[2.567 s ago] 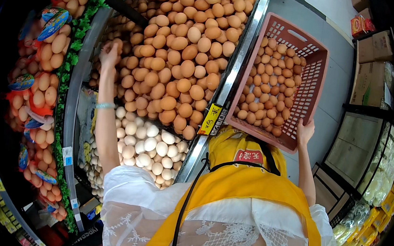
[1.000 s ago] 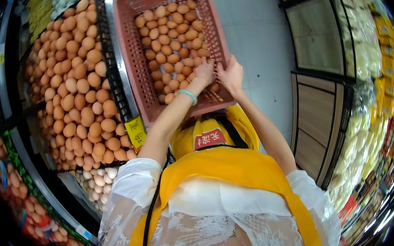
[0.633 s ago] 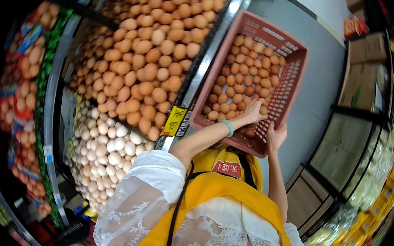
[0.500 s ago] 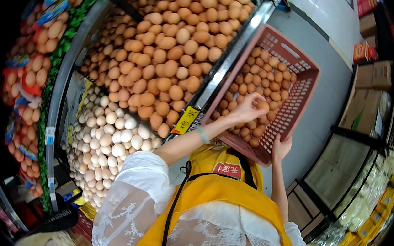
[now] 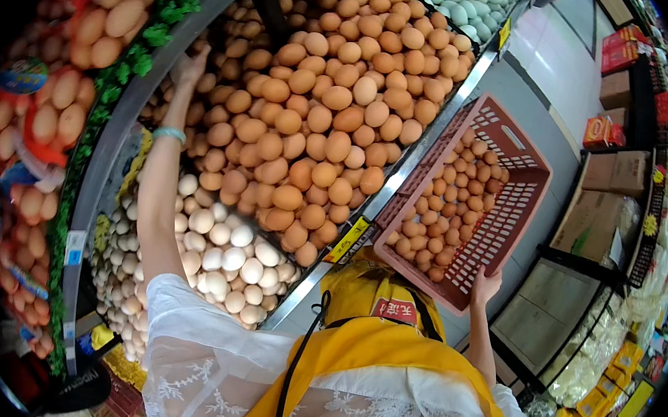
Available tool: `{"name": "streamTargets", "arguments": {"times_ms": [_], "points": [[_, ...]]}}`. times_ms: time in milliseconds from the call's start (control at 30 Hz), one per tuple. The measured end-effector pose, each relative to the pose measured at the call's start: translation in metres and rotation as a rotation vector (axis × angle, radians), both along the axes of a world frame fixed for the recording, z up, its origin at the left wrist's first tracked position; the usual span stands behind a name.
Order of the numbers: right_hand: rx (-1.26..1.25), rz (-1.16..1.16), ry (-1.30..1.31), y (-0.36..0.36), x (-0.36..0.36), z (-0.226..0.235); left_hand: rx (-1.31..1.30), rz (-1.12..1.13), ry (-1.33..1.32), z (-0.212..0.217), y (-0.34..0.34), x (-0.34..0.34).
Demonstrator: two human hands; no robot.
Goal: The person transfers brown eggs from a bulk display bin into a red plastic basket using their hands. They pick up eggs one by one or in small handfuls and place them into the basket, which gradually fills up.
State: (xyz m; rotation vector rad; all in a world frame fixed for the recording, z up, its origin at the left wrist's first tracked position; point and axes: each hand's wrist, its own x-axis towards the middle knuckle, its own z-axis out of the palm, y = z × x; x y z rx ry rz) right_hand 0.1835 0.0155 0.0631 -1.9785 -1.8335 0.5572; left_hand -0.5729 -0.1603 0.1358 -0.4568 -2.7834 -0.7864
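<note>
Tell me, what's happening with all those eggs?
Someone's left hand is stretched out to the left edge of a big heap of brown eggs; I can't see whether it holds one. The right hand holds the near corner of a pink basket, which has a smaller batch of brown eggs inside. Paler eggs lie beside the heap.

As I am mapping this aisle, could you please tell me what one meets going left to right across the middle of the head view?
Netted eggs, green leaf garland, metal rail, loose brown eggs, pink basket, cardboard boxes.

Shop: heaped eggs (image 5: 337,97), yellow price tag (image 5: 348,240).
</note>
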Motion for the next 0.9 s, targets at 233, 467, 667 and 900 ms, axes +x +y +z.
{"name": "streamTargets", "arguments": {"times_ms": [233, 467, 667, 900], "points": [[0.056, -0.063, -0.114, -0.007, 0.014, -0.011, -0.228, -0.277, -0.305, -0.084, 0.066, -0.089], [0.063, -0.082, -0.141, -0.007, 0.0, -0.008, -0.225, -0.169, -0.321, -0.08, 0.043, -0.113], [0.068, -0.049, -0.034, -0.005, 0.0, -0.004, -0.26, -0.088, -0.218, -0.053, 0.044, -0.089], [0.052, -0.106, 0.008, 0.0, 0.014, -0.022, 0.492, -0.556, -0.113, 0.077, 0.082, 0.199]]}}
